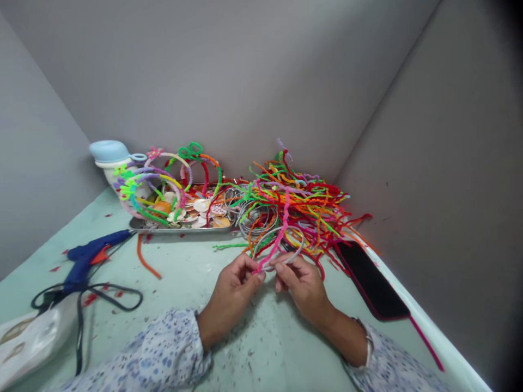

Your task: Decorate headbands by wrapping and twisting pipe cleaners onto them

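Note:
Between my hands is a thin silvery-white hoop (303,239), curving up and away from me. A bright pink pipe cleaner (285,218) rises from the near part of the hoop and runs up toward the pile behind. My left hand (236,286) pinches the pink pipe cleaner's lower end against the hoop with thumb and finger. My right hand (303,280) is closed on the hoop just to the right, fingers curled. The fingertips hide the exact join. Both hands are above the near middle of the table.
A heap of colourful pipe cleaners (314,201) with grey wire hoops (249,215) lies behind. Left stand a metal tray (183,230) of shells, decorated hoops (174,188) and a blue-lidded bottle (110,155). A glue gun (84,261) lies left, a black phone (373,283) right.

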`<action>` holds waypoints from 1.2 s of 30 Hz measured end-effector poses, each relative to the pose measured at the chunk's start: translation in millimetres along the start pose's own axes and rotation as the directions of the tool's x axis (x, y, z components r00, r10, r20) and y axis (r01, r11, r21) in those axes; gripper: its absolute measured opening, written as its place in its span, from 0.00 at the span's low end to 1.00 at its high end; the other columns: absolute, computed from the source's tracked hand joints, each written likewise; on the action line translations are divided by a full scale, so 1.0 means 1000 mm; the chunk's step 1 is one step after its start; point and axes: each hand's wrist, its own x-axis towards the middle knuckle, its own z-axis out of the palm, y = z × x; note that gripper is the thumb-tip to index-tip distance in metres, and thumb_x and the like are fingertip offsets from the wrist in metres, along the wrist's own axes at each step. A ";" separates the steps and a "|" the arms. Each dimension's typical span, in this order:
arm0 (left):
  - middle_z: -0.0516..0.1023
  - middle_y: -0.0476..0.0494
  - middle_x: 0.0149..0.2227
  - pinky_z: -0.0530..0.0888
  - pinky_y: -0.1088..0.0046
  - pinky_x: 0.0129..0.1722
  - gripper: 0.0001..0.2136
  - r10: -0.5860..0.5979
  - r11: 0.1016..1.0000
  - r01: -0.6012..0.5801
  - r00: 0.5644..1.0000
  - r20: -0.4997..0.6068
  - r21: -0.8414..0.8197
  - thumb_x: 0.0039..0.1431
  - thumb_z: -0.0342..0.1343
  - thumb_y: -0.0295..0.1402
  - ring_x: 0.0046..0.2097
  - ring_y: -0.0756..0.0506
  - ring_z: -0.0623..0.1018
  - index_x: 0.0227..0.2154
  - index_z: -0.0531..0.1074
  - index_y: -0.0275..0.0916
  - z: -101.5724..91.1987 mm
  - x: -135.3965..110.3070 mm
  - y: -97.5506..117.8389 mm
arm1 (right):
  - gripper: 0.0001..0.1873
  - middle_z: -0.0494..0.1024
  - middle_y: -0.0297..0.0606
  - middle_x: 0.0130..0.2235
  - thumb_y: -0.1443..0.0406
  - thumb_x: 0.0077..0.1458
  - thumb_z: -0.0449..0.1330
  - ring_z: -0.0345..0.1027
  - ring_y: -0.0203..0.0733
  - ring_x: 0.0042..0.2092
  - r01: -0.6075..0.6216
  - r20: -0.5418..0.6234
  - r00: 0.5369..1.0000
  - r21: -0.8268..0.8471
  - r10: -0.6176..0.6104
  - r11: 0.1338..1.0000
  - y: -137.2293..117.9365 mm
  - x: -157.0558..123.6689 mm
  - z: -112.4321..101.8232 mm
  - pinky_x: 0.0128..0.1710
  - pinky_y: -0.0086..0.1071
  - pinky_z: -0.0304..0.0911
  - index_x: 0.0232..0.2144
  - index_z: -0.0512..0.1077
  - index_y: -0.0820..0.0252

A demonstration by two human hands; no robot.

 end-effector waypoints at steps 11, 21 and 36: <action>0.62 0.56 0.21 0.58 0.77 0.23 0.09 -0.045 0.998 0.045 0.999 0.000 -0.049 0.54 0.60 0.35 0.23 0.53 0.61 0.28 0.66 0.37 0.001 0.002 0.000 | 0.11 0.70 0.29 0.20 0.58 0.58 0.58 0.64 0.33 0.21 0.023 -0.012 1.000 -0.002 -0.023 1.000 -0.001 0.000 0.001 0.22 0.27 0.60 0.33 0.72 0.60; 0.66 0.53 0.26 0.64 0.77 0.25 0.08 -0.008 1.000 0.008 1.000 -0.002 0.005 0.57 0.56 0.36 0.25 0.53 0.65 0.30 0.67 0.36 0.002 0.004 0.002 | 0.13 0.69 0.29 0.19 0.57 0.58 0.57 0.64 0.34 0.21 0.035 -0.037 0.999 -0.035 -0.036 0.999 -0.001 0.001 0.000 0.21 0.27 0.61 0.34 0.73 0.60; 0.63 0.54 0.20 0.59 0.76 0.23 0.09 -0.063 0.990 0.065 0.998 0.020 -0.128 0.55 0.58 0.36 0.23 0.53 0.62 0.26 0.66 0.37 -0.001 0.005 0.000 | 0.11 0.73 0.31 0.25 0.58 0.59 0.57 0.65 0.32 0.22 0.038 0.033 0.999 0.023 -0.038 0.999 0.006 0.000 -0.001 0.22 0.26 0.60 0.36 0.73 0.59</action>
